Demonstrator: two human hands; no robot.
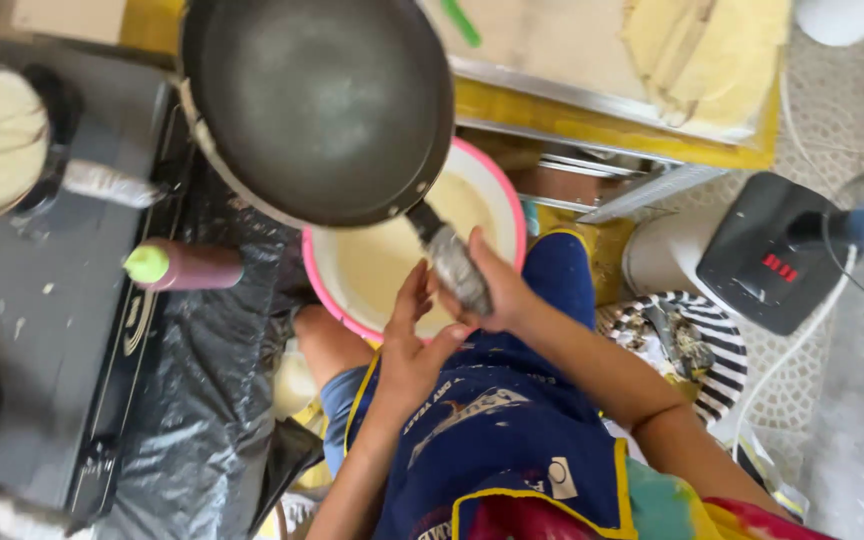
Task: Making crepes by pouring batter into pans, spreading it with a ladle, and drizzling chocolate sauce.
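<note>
At centre frame, the right hand [497,290] grips the dark pan [317,105] by its handle above a pink-rimmed batter bowl [507,215], the left hand [412,345] open beside it.

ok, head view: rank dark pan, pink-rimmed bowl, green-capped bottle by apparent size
1. dark pan, largest, though it is nearer the camera, which inflates it
2. pink-rimmed bowl, partly hidden under the pan
3. green-capped bottle, clearly smallest

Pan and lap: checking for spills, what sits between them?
In the head view, a pink-rimmed bowl of pale batter sits under the dark pan.
</note>
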